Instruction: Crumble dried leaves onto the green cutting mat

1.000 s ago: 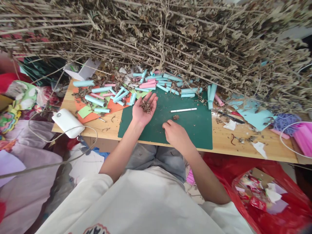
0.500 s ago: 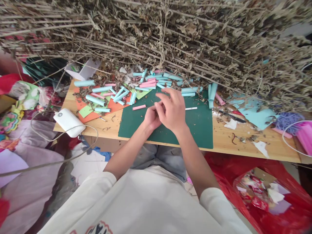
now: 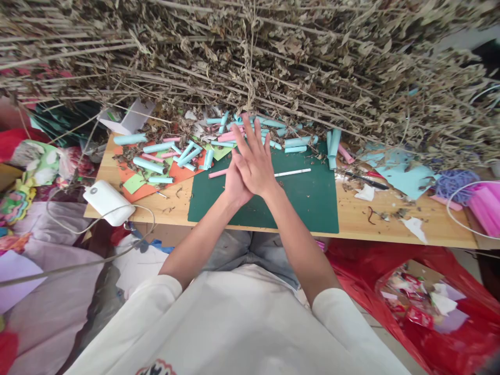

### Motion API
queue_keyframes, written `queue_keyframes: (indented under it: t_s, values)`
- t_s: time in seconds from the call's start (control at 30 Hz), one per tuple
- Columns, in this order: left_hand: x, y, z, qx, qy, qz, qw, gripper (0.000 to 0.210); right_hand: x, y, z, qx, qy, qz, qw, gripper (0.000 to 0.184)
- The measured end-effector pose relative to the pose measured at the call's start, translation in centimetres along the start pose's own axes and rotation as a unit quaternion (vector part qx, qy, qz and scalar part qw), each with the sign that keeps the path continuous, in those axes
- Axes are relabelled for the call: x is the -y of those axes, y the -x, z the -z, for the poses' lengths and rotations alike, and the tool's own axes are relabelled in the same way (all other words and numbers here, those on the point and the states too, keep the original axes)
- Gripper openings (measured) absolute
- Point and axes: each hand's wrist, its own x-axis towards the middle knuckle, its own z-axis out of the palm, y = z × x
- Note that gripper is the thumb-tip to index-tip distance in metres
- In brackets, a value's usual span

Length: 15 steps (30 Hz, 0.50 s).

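Observation:
My right hand point(image 3: 254, 165) lies palm down across my left hand point(image 3: 235, 182), its fingers stretched out and slightly apart. The left hand is turned up beneath it. Most of its fingers are covered, and whatever is between the two palms is hidden. Both hands are just above the green cutting mat point(image 3: 300, 205). A pink paper tube point(image 3: 217, 173) lies on the mat left of my hands. To their right is a thin white stick point(image 3: 292, 172). Beyond my fingers lies a pile of rolled blue paper tubes point(image 3: 271, 123) and pink ones.
Bundled dried leafy stalks point(image 3: 304, 67) cover the back. A white power bank point(image 3: 109, 202) with a cable lies at left, near orange paper point(image 3: 183, 173). On the right are a black pen-like tool point(image 3: 367, 180), torn blue paper point(image 3: 406, 174) and a red bag point(image 3: 351, 265) of scraps below.
My right hand has come down from a raised, curled pose and flattened onto my left hand, fingers now pointing forward. More of the white stick shows. The view has shifted slightly.

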Motion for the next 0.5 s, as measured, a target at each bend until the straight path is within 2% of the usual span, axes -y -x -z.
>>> queue_keyframes:
  t_s: [0.03, 0.1, 0.23, 0.27, 0.33, 0.4, 0.5]
  values:
    - [-0.5, 0.0, 0.2, 0.012, -0.007, -0.008, 1.0, 0.054, -0.1, 0.1, -0.1, 0.0, -0.006, -0.004, 1.0, 0.07]
    - [-0.8, 0.1, 0.3, -0.002, -0.013, -0.052, 0.999, 0.053, 0.2, 0.6, -0.5, 0.013, -0.021, 0.009, 1.0, 0.071]
    - [1.0, 0.5, -0.7, -0.056, 0.006, -0.157, 0.986, 0.054, 1.4, 0.7, -0.7, 0.012, -0.026, 0.022, 0.999, 0.075]
    - [1.2, 0.6, -0.8, -0.06, 0.007, -0.158, 0.986, 0.057, 1.3, 0.5, -0.6, -0.002, -0.028, 0.009, 1.0, 0.074]
    - [0.9, 0.7, -0.7, 0.01, -0.011, -0.025, 1.0, 0.054, 0.6, 0.3, -0.5, -0.021, -0.037, -0.021, 0.999, 0.072]
    - [-0.2, 0.6, -0.4, 0.002, -0.007, -0.004, 1.0, 0.055, -0.1, 0.7, -0.6, -0.016, -0.048, -0.036, 0.998, 0.071]
    - [-1.3, 0.3, -0.1, -0.005, -0.01, -0.004, 1.0, 0.059, 0.2, 2.0, -0.6, -0.007, -0.065, -0.018, 0.998, 0.07]
